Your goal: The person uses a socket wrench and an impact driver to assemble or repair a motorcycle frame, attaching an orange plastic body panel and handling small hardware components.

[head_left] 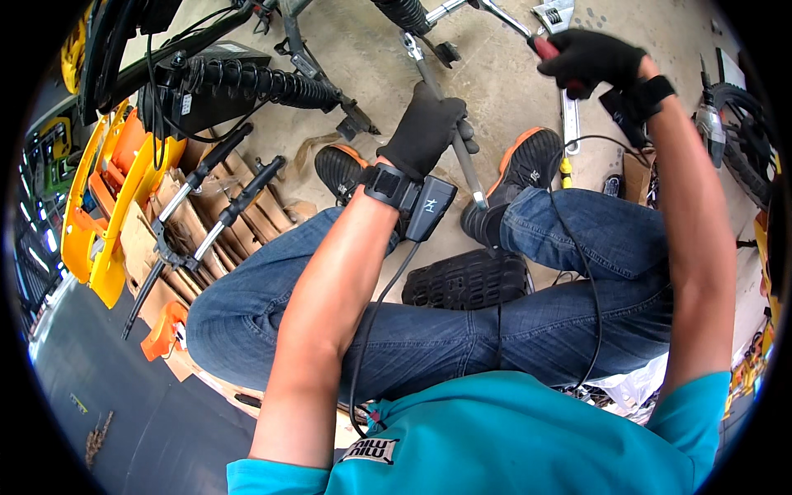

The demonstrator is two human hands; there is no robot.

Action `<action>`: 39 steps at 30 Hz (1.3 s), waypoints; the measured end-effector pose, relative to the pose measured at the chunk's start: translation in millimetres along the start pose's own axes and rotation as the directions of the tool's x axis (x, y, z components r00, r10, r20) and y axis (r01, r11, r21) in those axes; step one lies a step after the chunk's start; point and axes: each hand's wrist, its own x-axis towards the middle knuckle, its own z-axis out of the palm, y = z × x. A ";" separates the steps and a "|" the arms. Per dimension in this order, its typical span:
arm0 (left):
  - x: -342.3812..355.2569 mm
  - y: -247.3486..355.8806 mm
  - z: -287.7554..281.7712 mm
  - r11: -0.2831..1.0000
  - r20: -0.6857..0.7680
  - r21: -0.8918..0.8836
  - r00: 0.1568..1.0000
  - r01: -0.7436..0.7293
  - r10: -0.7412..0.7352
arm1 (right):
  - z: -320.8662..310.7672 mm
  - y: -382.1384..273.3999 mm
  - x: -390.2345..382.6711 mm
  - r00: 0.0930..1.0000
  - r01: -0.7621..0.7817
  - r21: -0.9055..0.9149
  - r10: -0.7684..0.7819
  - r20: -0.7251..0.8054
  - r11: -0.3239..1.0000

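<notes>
My left hand [425, 132], in a black glove, is closed round a long grey wrench-like bar [468, 169]. The bar's upper end lies by the frame parts, and its lower end reaches down beside my right shoe [528, 165]. At the upper right my gloved right hand [590, 64] grips the red handle of a ratchet wrench [507, 18]. Its chrome shaft runs left to the top edge, where a silver bar [445, 9] meets the lower end of a black coil-spring shock absorber [404, 12]. The ratchet's head is partly cut off by the picture edge.
Another coil-spring shock absorber [264, 82] sits on the vehicle frame at left. Fork tubes [223, 206] rest on cardboard [169, 198] beside yellow panels [111, 256]. An adjustable wrench [554, 12] and a long wrench [571, 124] lie on the floor; a tyre [742, 140] stands at right.
</notes>
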 end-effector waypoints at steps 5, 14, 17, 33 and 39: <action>3.5 -7.3 -3.1 0.998 0.002 -0.062 1.000 -0.022 0.022 | -25.3 -73.9 -33.1 0.999 -0.029 0.079 0.025 0.041 0.996; 0.4 4.5 2.8 0.996 0.045 -0.088 0.999 -0.026 0.030 | 66.3 48.8 39.4 0.978 0.121 -0.269 -0.162 -0.133 0.955; -3.2 5.2 4.6 0.997 -0.014 -0.049 0.999 -0.051 0.050 | 76.5 53.0 50.7 0.969 0.048 -0.267 -0.110 -0.222 0.963; 0.9 -3.2 -1.6 0.997 0.002 -0.065 0.999 -0.035 0.036 | -27.9 -62.3 -27.2 0.996 -0.003 0.097 -0.005 0.084 0.995; 3.2 -1.8 1.7 0.997 0.040 -0.070 0.999 -0.033 0.036 | 24.7 9.8 13.6 1.000 0.026 -0.284 -0.028 0.000 0.959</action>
